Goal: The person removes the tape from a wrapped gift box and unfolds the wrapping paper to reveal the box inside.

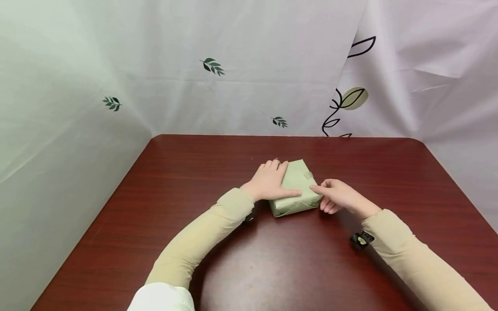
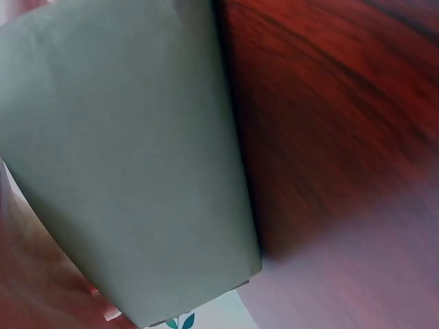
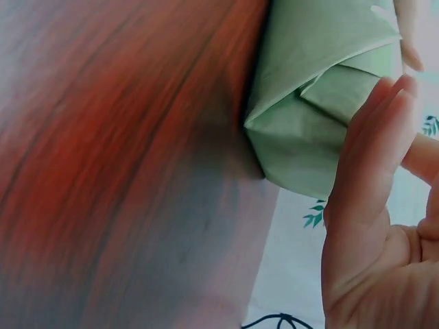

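Observation:
A box wrapped in pale green paper [image 1: 297,179] lies on the table, a small piece of tape near its right edge. My left hand [image 1: 268,181] lies over its left side, fingers spread and thumb stretched across the top. At the right edge my right hand [image 1: 337,196] touches the box with its thumb on top, the fingers bent beside it. In the right wrist view folded paper flaps [image 3: 322,103] show on one end of the box, with the right hand [image 3: 377,219] against them. The left wrist view is filled largely by the box's plain side [image 2: 130,157].
The dark red wooden table [image 1: 218,160] reaches back to a white cloth backdrop [image 1: 249,99] printed with leaves. Cloth also hangs along the left and right sides. A black wrist device [image 1: 361,240] sits by the right sleeve.

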{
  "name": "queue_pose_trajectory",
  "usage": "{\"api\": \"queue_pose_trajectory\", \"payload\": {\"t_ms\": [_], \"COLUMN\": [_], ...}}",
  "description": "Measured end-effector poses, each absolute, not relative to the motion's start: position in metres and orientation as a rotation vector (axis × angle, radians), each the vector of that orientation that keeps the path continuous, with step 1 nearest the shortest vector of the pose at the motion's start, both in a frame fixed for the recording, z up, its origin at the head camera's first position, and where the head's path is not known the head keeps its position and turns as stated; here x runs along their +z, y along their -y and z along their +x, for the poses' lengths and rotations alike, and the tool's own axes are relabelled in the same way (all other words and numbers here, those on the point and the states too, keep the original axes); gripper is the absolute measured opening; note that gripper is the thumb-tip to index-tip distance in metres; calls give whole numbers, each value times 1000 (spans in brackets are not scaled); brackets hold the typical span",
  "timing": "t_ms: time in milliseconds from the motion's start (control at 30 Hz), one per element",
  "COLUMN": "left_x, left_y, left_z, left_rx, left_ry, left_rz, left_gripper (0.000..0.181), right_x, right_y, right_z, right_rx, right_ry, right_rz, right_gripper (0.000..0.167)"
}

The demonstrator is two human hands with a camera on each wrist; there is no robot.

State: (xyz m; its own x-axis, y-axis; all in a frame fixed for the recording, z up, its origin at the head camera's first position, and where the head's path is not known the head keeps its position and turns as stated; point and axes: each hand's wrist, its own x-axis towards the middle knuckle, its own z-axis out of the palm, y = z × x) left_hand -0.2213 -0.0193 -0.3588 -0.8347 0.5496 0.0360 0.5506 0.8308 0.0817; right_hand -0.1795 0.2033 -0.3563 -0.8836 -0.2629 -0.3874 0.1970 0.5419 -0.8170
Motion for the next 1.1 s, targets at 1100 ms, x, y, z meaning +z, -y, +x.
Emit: {"api": "queue_pose_trajectory", "payload": {"t_ms": [1100], "left_x": [-356], "left_y": [36], "left_z": [-196], "left_rx": [-643], "left_ry": [2868], "left_rz": [-686], "left_gripper": [59], "right_x": [-356], "right_y": [-191], "right_z": [-183], "right_rx": [-1693], "right_ry": [-2375], "right_rz": [-189], "right_gripper": [65]}}
